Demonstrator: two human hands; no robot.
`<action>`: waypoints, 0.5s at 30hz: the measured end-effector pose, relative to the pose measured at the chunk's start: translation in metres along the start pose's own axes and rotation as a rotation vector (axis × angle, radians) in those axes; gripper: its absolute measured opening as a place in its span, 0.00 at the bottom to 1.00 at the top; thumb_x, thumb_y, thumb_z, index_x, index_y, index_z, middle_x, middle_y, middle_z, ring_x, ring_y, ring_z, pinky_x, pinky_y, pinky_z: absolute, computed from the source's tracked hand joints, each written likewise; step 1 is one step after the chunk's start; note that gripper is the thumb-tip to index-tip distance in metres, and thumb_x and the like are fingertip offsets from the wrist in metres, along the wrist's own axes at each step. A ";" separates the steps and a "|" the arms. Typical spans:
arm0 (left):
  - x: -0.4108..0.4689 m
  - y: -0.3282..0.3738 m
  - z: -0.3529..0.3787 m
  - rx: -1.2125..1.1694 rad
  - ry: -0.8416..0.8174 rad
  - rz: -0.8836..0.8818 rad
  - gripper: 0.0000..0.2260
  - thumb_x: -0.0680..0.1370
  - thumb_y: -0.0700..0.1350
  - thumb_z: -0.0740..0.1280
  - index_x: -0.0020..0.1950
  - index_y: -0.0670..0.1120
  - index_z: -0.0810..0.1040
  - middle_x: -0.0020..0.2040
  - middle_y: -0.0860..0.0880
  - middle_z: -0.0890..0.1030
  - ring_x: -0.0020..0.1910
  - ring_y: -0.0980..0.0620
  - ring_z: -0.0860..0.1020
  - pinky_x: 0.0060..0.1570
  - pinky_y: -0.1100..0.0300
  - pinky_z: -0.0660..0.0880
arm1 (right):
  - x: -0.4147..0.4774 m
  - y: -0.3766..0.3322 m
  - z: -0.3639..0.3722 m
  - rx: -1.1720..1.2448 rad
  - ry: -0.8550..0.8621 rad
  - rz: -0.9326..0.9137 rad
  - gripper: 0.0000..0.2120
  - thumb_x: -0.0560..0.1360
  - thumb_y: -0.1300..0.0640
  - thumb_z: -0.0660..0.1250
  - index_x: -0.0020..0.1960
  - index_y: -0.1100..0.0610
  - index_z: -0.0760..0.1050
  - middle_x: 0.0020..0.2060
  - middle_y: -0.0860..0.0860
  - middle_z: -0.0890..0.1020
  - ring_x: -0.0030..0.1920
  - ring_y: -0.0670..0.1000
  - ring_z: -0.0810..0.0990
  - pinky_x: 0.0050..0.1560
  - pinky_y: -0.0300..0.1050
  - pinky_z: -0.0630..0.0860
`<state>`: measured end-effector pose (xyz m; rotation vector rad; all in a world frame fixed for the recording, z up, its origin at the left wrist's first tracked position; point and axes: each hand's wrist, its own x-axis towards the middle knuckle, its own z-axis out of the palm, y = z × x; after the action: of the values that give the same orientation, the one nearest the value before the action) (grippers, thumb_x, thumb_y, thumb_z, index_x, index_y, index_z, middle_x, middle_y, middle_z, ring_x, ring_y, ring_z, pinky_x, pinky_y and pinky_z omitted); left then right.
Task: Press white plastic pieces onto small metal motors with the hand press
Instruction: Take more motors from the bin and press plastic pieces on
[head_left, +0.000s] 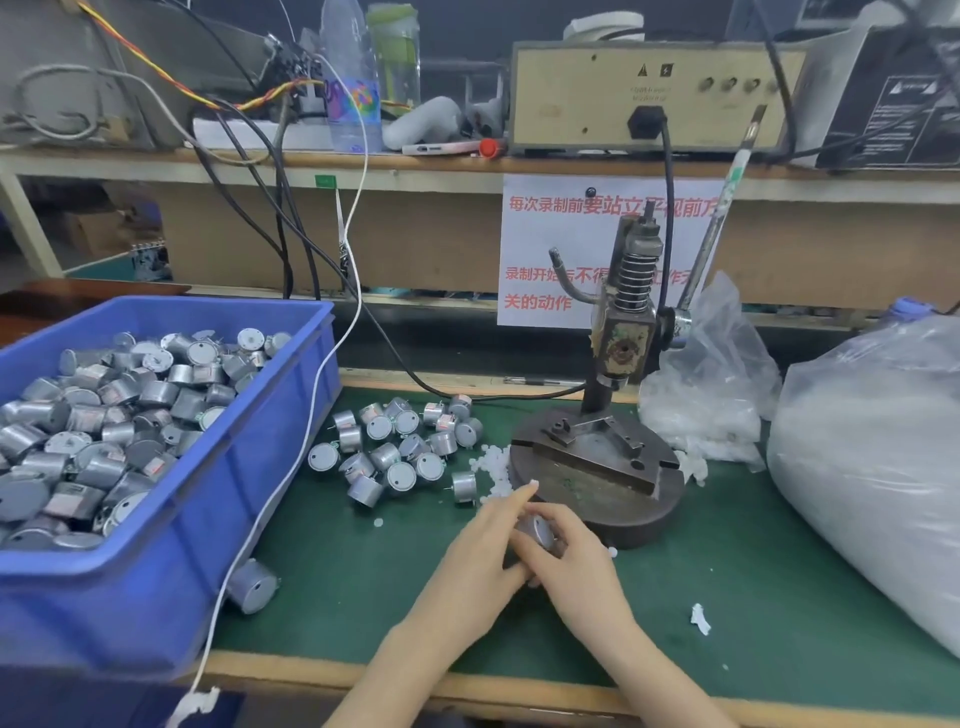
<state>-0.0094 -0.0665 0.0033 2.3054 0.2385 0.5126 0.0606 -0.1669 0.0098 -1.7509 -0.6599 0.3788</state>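
Note:
Both hands meet just in front of the hand press (602, 457). Between them is one small silver motor (536, 529). My right hand (571, 556) curls its fingers round the motor. My left hand (485, 551) holds it from the left with the index finger stretched toward the press base. A heap of loose motors (400, 447) lies on the green mat left of the press. Small white plastic pieces (493, 465) are scattered beside the press base. The press ram is up, and its long lever (719, 228) leans up to the right.
A blue bin (171, 519) full of motors stands at the left, with one motor (252, 584) on the mat below its corner. Clear bags of white pieces (872, 447) fill the right side. A white cable (291, 467) hangs across the bin's corner. A shelf with equipment runs behind.

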 end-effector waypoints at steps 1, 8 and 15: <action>0.002 -0.004 -0.002 0.035 0.007 -0.001 0.32 0.73 0.41 0.68 0.69 0.64 0.59 0.58 0.66 0.65 0.60 0.62 0.68 0.59 0.69 0.66 | 0.000 0.003 -0.001 -0.013 0.041 -0.026 0.10 0.73 0.56 0.70 0.51 0.45 0.74 0.45 0.45 0.81 0.39 0.46 0.79 0.42 0.39 0.77; -0.004 -0.025 -0.017 0.103 0.105 -0.084 0.11 0.72 0.43 0.72 0.53 0.44 0.79 0.42 0.58 0.70 0.45 0.55 0.70 0.48 0.74 0.64 | -0.003 0.016 -0.002 -0.150 0.251 -0.279 0.13 0.72 0.58 0.71 0.51 0.43 0.73 0.49 0.42 0.74 0.50 0.38 0.72 0.49 0.34 0.69; 0.005 -0.024 -0.016 0.073 0.142 -0.157 0.04 0.73 0.39 0.71 0.46 0.40 0.80 0.40 0.54 0.70 0.36 0.60 0.69 0.39 0.77 0.65 | -0.003 0.018 -0.003 -0.242 0.172 -0.337 0.13 0.70 0.63 0.72 0.52 0.56 0.74 0.52 0.50 0.73 0.53 0.30 0.67 0.55 0.26 0.64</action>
<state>-0.0123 -0.0375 -0.0019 2.2996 0.5104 0.5967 0.0642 -0.1743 -0.0069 -1.8318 -0.8854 -0.0872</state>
